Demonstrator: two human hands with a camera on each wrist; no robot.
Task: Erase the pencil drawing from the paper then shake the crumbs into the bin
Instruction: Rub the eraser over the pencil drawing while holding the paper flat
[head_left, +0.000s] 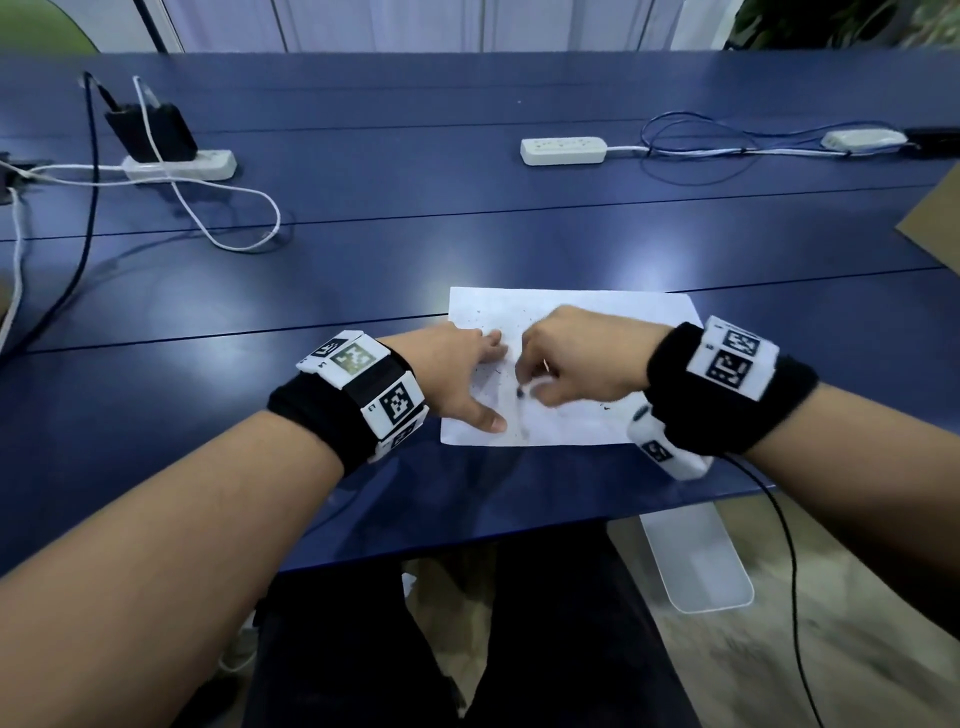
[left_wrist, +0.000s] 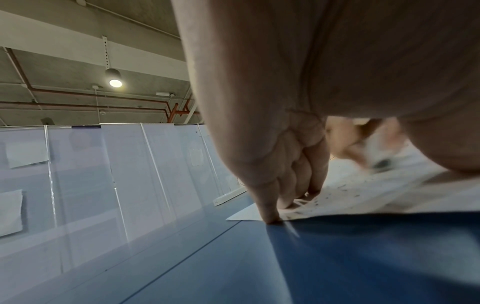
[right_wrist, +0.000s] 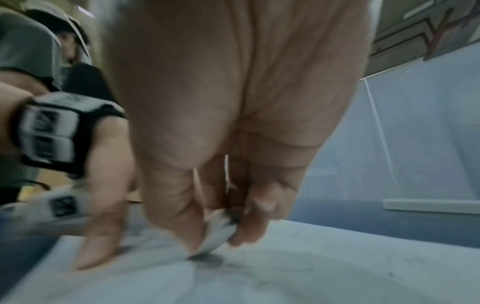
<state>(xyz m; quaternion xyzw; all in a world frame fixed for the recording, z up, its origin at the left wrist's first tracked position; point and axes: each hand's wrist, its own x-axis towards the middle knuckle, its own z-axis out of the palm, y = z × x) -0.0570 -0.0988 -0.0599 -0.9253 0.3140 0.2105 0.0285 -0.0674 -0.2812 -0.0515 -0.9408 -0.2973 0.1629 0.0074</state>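
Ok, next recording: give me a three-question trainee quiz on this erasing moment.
1. True or false: the left hand lies flat on the paper.
2. What does the right hand pinch? A) pencil B) eraser C) cable
3. Fill in: dark ____ are scattered over the sheet.

Key: 1 true; 2 B; 3 crumbs.
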